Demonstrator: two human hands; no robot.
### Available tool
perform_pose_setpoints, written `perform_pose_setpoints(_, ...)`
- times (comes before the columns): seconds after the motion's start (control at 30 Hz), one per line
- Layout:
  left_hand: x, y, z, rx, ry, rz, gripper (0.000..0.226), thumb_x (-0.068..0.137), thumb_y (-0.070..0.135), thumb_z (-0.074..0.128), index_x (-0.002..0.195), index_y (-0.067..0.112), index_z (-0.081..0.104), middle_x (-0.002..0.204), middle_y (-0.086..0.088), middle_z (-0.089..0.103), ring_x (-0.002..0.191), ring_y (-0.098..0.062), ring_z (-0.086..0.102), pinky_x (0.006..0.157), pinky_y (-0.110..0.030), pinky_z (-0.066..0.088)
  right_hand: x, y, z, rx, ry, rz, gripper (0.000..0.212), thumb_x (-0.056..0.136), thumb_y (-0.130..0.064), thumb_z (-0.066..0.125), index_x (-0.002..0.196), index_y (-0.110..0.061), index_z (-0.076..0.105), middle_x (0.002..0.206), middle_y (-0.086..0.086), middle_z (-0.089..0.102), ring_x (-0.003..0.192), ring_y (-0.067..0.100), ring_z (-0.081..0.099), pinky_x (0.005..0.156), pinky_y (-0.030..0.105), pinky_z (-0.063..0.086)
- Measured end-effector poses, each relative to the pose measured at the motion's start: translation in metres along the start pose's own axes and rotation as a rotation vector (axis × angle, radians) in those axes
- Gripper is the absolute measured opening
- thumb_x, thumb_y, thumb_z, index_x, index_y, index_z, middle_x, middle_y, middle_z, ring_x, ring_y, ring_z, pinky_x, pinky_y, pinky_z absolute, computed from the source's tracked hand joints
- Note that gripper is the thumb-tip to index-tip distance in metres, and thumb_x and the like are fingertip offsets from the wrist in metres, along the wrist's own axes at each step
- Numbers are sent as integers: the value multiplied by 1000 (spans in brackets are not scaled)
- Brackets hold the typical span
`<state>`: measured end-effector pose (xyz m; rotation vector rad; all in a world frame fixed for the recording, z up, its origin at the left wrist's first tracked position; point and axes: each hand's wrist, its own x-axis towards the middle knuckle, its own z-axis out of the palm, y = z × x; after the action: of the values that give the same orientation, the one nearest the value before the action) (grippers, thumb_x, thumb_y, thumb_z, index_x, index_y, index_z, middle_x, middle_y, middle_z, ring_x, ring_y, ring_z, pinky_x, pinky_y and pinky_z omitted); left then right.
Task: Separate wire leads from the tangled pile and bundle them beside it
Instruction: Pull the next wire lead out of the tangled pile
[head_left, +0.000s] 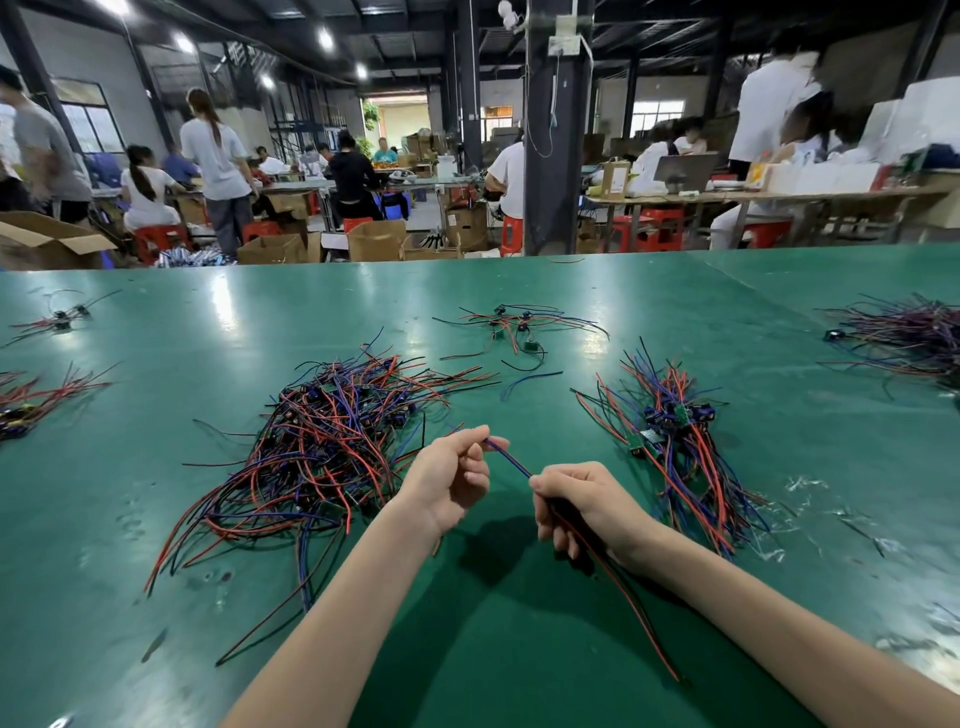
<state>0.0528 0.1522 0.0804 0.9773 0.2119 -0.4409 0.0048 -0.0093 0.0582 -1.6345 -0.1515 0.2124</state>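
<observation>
Wires in red, blue and black make up the tangled pile (332, 447), a loose, springy heap with small dark components, lying left of centre on the glossy green table (156, 597). Both hands are raised just in front of it, near its right edge. The left hand (452, 480) has its fingers curled and pinches the blue end of a thin lead (511, 460), which runs taut to the right hand (584, 501). That hand is closed in a fist around the lead, whose red and black strands trail below the wrist. The bundle (675, 441) lies to the right, its wires roughly parallel.
</observation>
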Motion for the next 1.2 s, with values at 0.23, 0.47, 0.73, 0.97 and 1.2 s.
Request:
perform_pose_setpoints(0.23,3,0,-4,218,108,231,26,93,21,57,77,4,68,46,8,48,37,-2,38,36,-12,33,0,0,-2,83,-60,-11,16,93,-13,53,85,-6,65,56,10,60,37,13,49,34,18,38)
perform_pose_setpoints(0.47,4,11,-13,75,195,294,25,92,24,60,79,5,70,54,5,56,41,-2,47,41,-12,43,1,2,-4,164,-46,-23,15,92,8,48,104,3,55,63,13,65,41,15,53,37,21,44)
perform_pose_setpoints(0.73,-1,-6,2,409,-27,229,13,88,20,65,85,7,64,78,0,57,60,-9,50,51,-15,48,2,3,-4,263,64,-65,9,92,5,49,96,-1,56,64,11,67,41,15,56,39,21,44)
perform_pose_setpoints(0.97,-9,-21,8,568,-129,295,10,85,14,68,80,6,63,61,2,58,55,-7,53,53,-15,45,0,0,-1,274,63,-75,8,91,0,52,86,-1,57,67,9,71,43,15,60,41,20,48)
perform_pose_setpoints(1.2,-4,-21,4,603,-128,351,10,80,10,72,73,14,67,61,8,63,57,-1,56,56,-12,46,-1,3,1,215,111,-83,9,89,-2,59,80,-2,61,66,10,66,47,13,59,45,24,51)
